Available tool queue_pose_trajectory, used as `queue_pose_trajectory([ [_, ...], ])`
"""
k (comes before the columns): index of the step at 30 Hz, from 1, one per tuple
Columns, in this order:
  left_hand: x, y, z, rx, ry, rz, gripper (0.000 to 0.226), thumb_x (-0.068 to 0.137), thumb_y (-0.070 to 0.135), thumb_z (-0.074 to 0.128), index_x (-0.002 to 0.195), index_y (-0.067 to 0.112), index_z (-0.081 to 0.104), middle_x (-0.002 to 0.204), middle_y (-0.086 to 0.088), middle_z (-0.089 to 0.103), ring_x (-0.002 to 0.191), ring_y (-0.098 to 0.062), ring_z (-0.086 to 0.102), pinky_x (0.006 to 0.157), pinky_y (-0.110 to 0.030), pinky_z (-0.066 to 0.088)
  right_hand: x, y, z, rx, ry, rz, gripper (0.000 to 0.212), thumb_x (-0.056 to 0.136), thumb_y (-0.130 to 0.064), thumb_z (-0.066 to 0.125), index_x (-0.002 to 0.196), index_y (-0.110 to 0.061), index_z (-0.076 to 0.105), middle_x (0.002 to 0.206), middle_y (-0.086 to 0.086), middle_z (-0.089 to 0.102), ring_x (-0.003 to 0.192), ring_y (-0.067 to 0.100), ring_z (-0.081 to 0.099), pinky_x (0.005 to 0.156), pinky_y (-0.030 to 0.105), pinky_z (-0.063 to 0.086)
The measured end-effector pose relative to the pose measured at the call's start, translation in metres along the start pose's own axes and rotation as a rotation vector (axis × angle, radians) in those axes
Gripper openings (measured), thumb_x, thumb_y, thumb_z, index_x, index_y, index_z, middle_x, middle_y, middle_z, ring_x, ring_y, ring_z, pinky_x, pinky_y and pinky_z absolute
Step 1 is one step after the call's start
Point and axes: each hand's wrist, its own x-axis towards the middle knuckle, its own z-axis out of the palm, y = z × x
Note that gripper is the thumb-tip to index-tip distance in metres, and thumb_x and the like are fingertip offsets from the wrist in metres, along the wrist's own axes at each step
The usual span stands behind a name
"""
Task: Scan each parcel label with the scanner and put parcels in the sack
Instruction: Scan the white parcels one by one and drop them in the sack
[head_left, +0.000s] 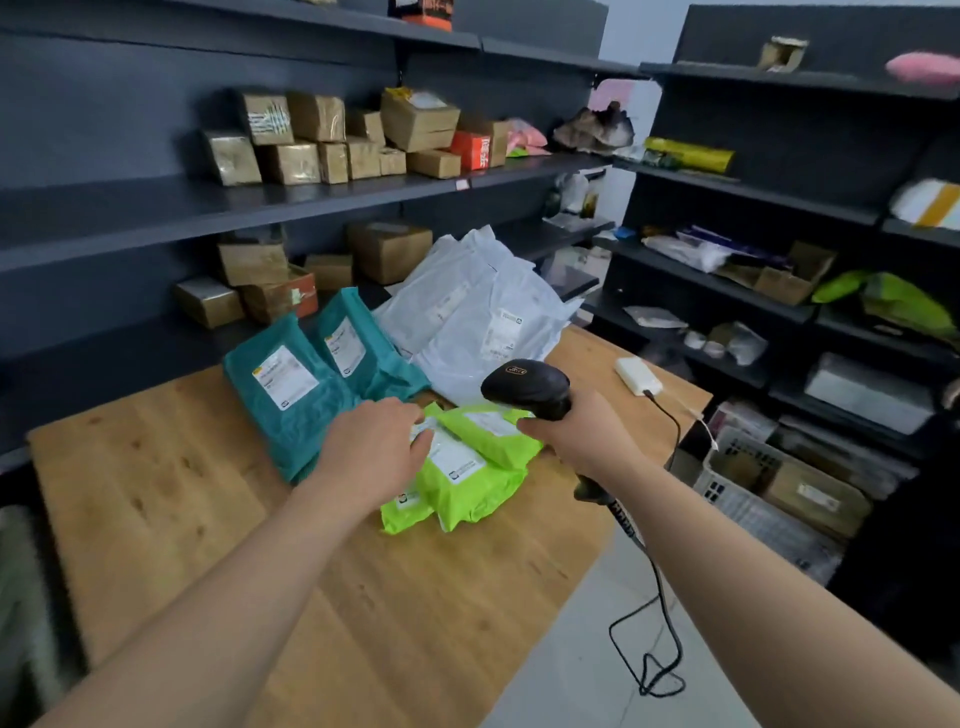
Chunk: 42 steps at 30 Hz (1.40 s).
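On the wooden table (171, 499) lie bright green parcels (467, 478) with white labels, two teal parcels (291, 395) behind them on the left, and white parcels (478, 317) at the back. My left hand (374, 447) rests palm down on the left edge of the green parcels, fingers spread on a label. A black corded scanner (527, 387) is gripped in my right hand (576, 436), its head hovering just above the green parcels. No sack is in view.
Dark shelves with several cardboard boxes (353, 140) run behind the table and along the right wall. A white adapter (638, 375) lies at the table's right corner. The scanner cable (660, 639) loops on the floor. A white crate (748, 483) with boxes sits low at right.
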Motion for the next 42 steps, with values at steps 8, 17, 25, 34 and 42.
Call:
queue_pose_trajectory([
  [8, 0.139, 0.011, 0.056, -0.032, -0.026, -0.070, 0.026, 0.094, 0.036, 0.049, 0.092, 0.014, 0.063, 0.095, -0.005, 0.064, 0.095, -0.029, 0.061, 0.069, -0.034, 0.043, 0.148, 0.039, -0.038, -0.014, -0.018, 0.055, 0.024, 0.082, -0.025, 0.071, 0.094, -0.005, 0.064, 0.079, 0.014, 0.071, 0.055, 0.009, 0.068, 0.053, 0.027, 0.044],
  [17, 0.253, 0.007, 0.141, -0.056, -0.217, -0.245, 0.032, 0.095, 0.036, 0.048, 0.112, 0.014, 0.063, 0.116, -0.005, 0.064, 0.109, -0.027, 0.059, 0.086, -0.036, 0.048, 0.297, 0.061, -0.054, -0.146, -0.074, 0.037, 0.026, 0.081, -0.025, 0.069, 0.095, -0.004, 0.065, 0.073, 0.012, 0.071, 0.073, 0.031, 0.071, 0.062, 0.035, 0.053],
  [25, 0.305, 0.003, 0.215, -0.057, -0.432, -0.454, 0.037, 0.096, 0.033, 0.047, 0.122, 0.009, 0.056, 0.129, -0.012, 0.056, 0.119, -0.030, 0.053, 0.093, -0.036, 0.045, 0.404, 0.101, -0.036, -0.367, -0.209, -0.022, 0.024, 0.083, -0.029, 0.068, 0.070, -0.016, 0.052, 0.064, 0.000, 0.051, 0.061, 0.018, 0.051, 0.048, 0.027, 0.033],
  [34, 0.325, 0.009, 0.268, -0.341, -0.435, -0.973, 0.081, 0.077, 0.044, 0.075, 0.132, -0.004, 0.040, 0.134, -0.019, 0.048, 0.123, -0.033, 0.047, 0.092, -0.030, 0.041, 0.481, 0.143, -0.002, -0.471, -0.415, 0.034, 0.045, 0.076, -0.054, 0.068, 0.111, -0.026, 0.064, 0.144, 0.015, 0.033, 0.139, 0.033, 0.026, 0.115, 0.045, 0.024],
  [42, 0.336, 0.004, 0.260, -0.714, 0.124, -1.083, 0.054, 0.079, 0.004, 0.071, 0.126, 0.002, 0.045, 0.118, -0.008, 0.060, 0.108, -0.026, 0.058, 0.086, -0.030, 0.043, 0.495, 0.148, -0.008, -0.174, -0.425, 0.034, 0.046, 0.047, -0.063, 0.061, 0.067, -0.022, 0.058, 0.084, 0.010, 0.065, 0.102, 0.034, 0.059, 0.089, 0.044, 0.049],
])
